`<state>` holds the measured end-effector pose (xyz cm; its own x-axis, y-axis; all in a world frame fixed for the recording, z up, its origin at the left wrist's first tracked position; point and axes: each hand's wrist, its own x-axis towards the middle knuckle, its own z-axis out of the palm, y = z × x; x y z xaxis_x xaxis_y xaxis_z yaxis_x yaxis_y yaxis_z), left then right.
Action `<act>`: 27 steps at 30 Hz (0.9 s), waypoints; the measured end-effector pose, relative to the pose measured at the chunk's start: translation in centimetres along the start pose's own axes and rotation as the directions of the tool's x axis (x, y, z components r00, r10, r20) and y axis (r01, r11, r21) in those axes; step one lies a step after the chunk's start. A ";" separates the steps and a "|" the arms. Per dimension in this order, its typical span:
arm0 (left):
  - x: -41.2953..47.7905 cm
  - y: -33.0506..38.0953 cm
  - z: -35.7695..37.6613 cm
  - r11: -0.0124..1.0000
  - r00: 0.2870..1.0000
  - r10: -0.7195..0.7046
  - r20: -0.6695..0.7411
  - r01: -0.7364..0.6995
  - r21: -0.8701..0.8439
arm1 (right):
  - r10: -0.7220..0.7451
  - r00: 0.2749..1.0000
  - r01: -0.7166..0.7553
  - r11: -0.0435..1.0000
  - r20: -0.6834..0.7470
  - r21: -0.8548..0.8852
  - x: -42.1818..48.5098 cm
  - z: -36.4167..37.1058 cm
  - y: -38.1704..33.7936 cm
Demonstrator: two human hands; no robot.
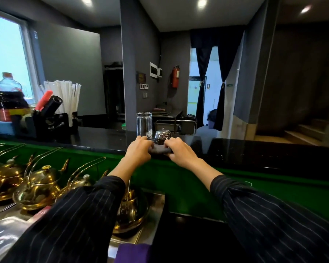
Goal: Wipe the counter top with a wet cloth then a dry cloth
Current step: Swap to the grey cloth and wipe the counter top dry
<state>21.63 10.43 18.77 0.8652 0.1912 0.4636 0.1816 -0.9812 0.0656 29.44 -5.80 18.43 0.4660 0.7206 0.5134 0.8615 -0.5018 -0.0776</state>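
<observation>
Presently: dark grey cloth [160,150], soft and bunched, gripped at its ends by left hand [139,149] and right hand [180,151], on glossy black speckled counter top [254,154]. Just beyond the fingers: clear cylindrical glass [144,124], domed chrome bell [162,136].

Glass [144,124], clear, apparently upside down; chrome bell [162,136] just right of it.
Straws [66,97], white, upright, far left.
Bottle [10,95], dark contents, by the window [6,54].
Teapots [40,185], brass, lower left.
Fire extinguisher [175,76], red, far wall.
Curtains [203,73], dark, tied back.
</observation>
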 end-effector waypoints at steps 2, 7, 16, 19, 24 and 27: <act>-0.4 1.4 -0.4 0.996 0.997 0.037 -0.062 -0.042 -0.078 | 0.029 0.999 -0.028 0.999 -0.031 0.031 -1.2 -2.5 1.7; -0.1 9.1 -1.7 0.941 0.972 0.118 -0.204 -0.175 -0.288 | 0.099 0.983 -0.100 0.995 -0.152 0.002 -5.4 -10.2 6.6; 2.1 30.3 -0.6 0.547 0.969 -0.060 -0.240 -0.169 -0.820 | 0.335 0.909 -0.325 0.942 -0.246 0.081 -17.3 -21.0 18.5; 2.7 38.0 1.7 0.527 0.984 -0.017 -0.176 -0.141 -0.838 | 0.451 0.855 -0.441 0.892 -0.257 0.099 -23.2 -21.7 23.1; 3.7 49.6 5.4 0.533 0.966 0.231 -0.115 -0.225 -0.815 | 0.583 0.733 -0.620 0.785 -0.351 0.010 -31.3 -22.0 30.7; 5.2 54.5 7.8 0.617 0.941 0.309 -0.139 -0.310 -0.723 | 0.636 0.686 -0.706 0.700 -0.354 -0.109 -33.5 -22.7 34.5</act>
<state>39.71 -41.82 17.86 0.8051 -0.1269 0.5794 -0.4939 -0.6845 0.5363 38.96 -58.07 17.95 0.7958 0.0054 0.6055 0.2522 -0.9121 -0.3233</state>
